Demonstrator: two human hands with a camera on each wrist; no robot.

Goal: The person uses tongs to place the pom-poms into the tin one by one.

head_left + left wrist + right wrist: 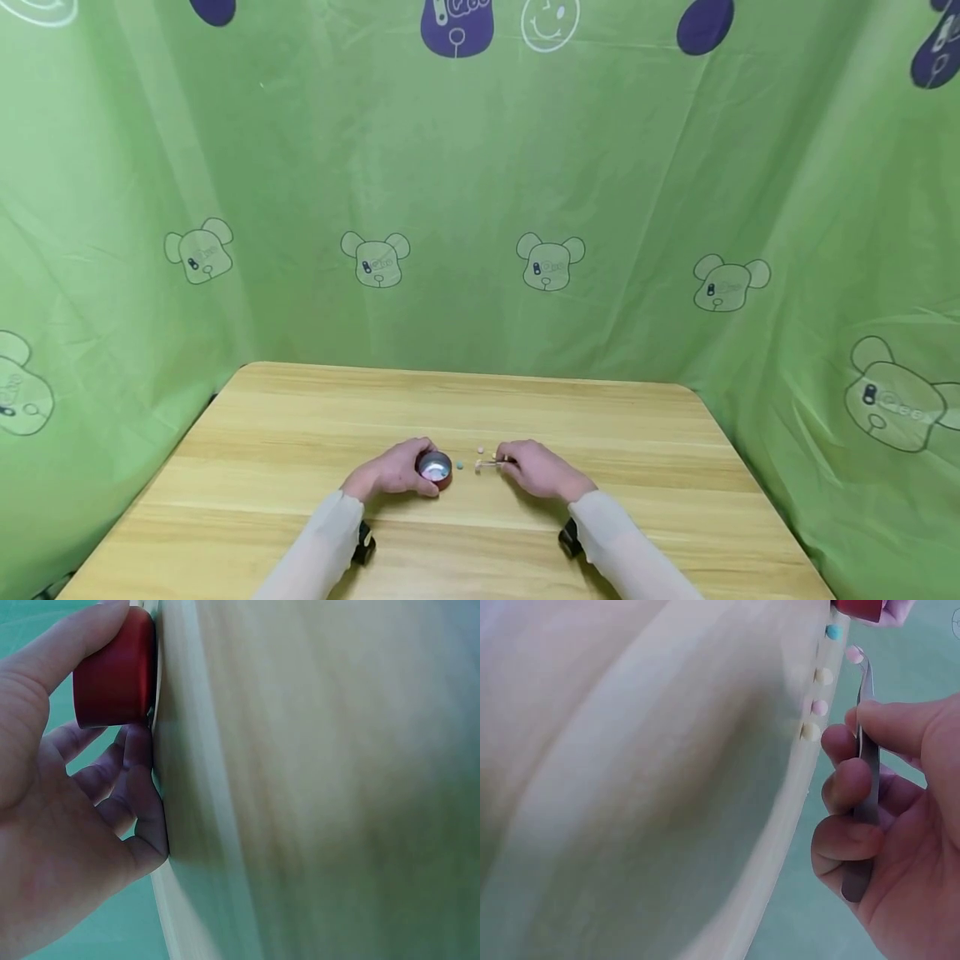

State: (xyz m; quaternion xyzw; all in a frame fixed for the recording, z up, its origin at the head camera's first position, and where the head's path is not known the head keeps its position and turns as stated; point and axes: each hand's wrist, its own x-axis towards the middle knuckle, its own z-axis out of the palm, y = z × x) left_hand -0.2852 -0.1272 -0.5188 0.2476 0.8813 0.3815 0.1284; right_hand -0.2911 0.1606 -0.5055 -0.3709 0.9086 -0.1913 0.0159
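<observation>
Closest to you, your left hand (393,471) is wrapped around a small red tin (435,468) sitting on the wooden counter (300,433), thumb on one side and fingers curled on the other; its shiny inside looks bare from the head view, though it's too small to be sure. Your right hand (536,468) is pinching metal tweezers (865,761), whose tips hold a pink bead (854,654). Just past that, a few loose beads (819,690) (blue, cream, pink) lie on the counter between the hands, with the green bear-print curtain (547,208) hanging behind.
</observation>
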